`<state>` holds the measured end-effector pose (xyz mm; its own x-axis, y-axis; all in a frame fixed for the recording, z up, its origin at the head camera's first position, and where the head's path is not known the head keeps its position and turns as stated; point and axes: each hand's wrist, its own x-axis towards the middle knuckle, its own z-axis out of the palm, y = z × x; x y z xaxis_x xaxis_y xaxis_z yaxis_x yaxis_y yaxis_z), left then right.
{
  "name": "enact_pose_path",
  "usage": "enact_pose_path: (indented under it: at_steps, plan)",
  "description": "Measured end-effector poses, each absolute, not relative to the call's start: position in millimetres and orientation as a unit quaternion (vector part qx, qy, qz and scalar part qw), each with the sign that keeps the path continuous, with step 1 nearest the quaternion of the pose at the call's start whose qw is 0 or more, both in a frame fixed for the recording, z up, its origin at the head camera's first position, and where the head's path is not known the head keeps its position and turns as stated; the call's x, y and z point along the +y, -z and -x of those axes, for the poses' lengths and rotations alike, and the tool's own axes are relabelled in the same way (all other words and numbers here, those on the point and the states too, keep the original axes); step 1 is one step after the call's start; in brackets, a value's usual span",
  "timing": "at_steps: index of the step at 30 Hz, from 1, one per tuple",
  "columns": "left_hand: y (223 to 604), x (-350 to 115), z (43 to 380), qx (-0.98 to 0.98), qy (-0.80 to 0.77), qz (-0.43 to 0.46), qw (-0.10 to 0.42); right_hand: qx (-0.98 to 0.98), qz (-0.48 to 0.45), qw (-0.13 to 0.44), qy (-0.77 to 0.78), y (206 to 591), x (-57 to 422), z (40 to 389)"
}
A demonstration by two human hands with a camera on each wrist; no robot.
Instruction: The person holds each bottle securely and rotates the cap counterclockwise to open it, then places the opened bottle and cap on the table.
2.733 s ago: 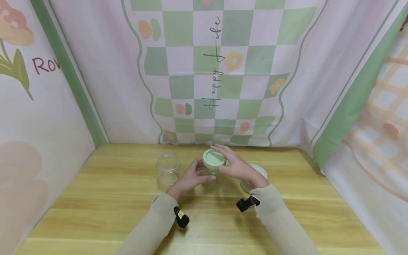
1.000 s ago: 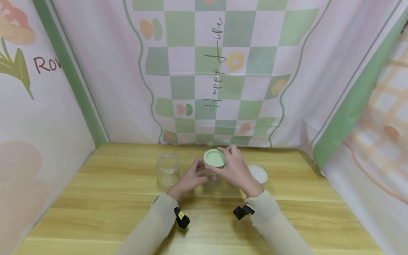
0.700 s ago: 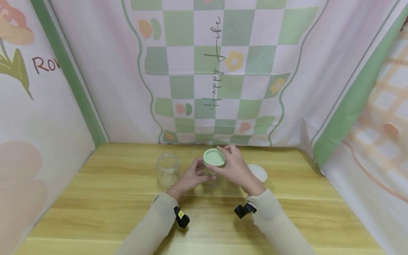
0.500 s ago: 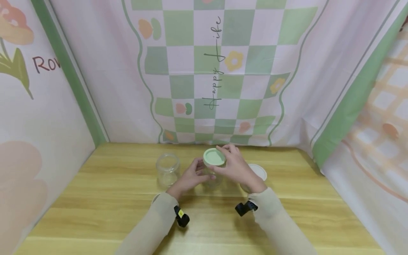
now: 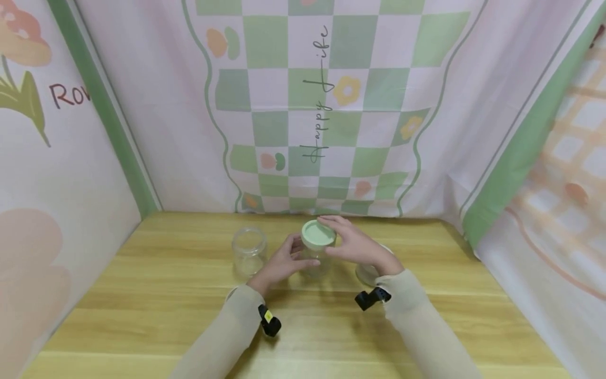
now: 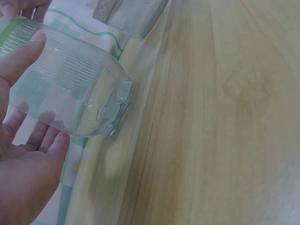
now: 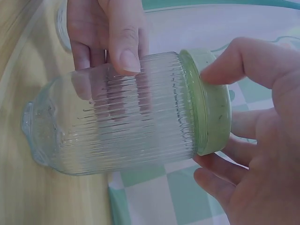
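Observation:
A clear ribbed glass jar (image 7: 126,117) stands on the wooden table, topped by a pale green lid (image 5: 318,233). My left hand (image 5: 285,261) grips the jar's body, thumb on the near side and fingers round the far side. On the lid's rim is my right hand (image 5: 356,245), its thumb at the right and its fingers reaching over the back. In the right wrist view, the right thumb and fingers (image 7: 222,70) touch opposite sides of the green lid. The jar looks empty, and the left wrist view shows its thick glass base.
An open glass jar (image 5: 249,255) stands left of my left hand. Another glass jar (image 5: 366,275) stands behind my right wrist, its white top partly hidden. A pale round edge (image 5: 230,293) peeks out beside the left sleeve. Patterned cloth (image 5: 310,131) hangs along the table's back edge.
My right hand has turned counter-clockwise, seen from above: its thumb went from the lid's front to the right side, its fingers over the back. The left hand and jar stay put.

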<state>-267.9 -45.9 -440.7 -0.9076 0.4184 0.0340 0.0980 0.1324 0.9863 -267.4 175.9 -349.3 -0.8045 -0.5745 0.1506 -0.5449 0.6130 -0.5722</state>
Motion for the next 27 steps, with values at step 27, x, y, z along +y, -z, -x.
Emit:
enact_pose_path:
  at_steps: [27]
  plan:
    - [444,-46,270,0.745,-0.631,-0.174,0.126,0.916,0.297,-0.033,0.268,352,168,256]
